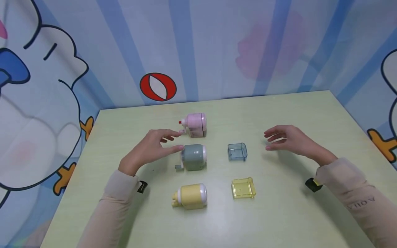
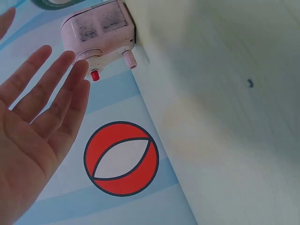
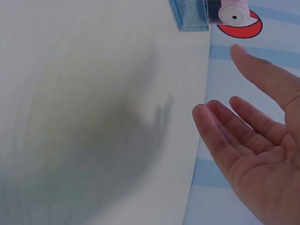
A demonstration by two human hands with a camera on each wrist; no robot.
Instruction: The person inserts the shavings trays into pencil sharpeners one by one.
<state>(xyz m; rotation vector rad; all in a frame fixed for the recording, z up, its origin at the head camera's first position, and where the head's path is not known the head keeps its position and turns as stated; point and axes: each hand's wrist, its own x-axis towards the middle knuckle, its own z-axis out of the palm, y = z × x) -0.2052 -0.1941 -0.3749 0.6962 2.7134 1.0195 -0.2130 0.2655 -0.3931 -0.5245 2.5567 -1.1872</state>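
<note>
With 12 o'clock at the far edge of the desk, that edge runs along the wall; the pink sharpener sits nearest it. A strip of bare desk separates the sharpeners from the trays, and a wider gap parts the blue tray from the right hand at its 2 o'clock. The grey sharpener lies mid-desk, long axis from 9 to 3, crank end toward 9; the pink one and the yellow sharpener point likewise. At the grey one's 10 o'clock, the left hand hovers with thumb and fingers parted; whether its thumb touches, I cannot tell. The right hand's fingers are loosely bent, thumb apart. Count: three sharpeners, two trays, the yellow tray at the blue one's 6.
</note>
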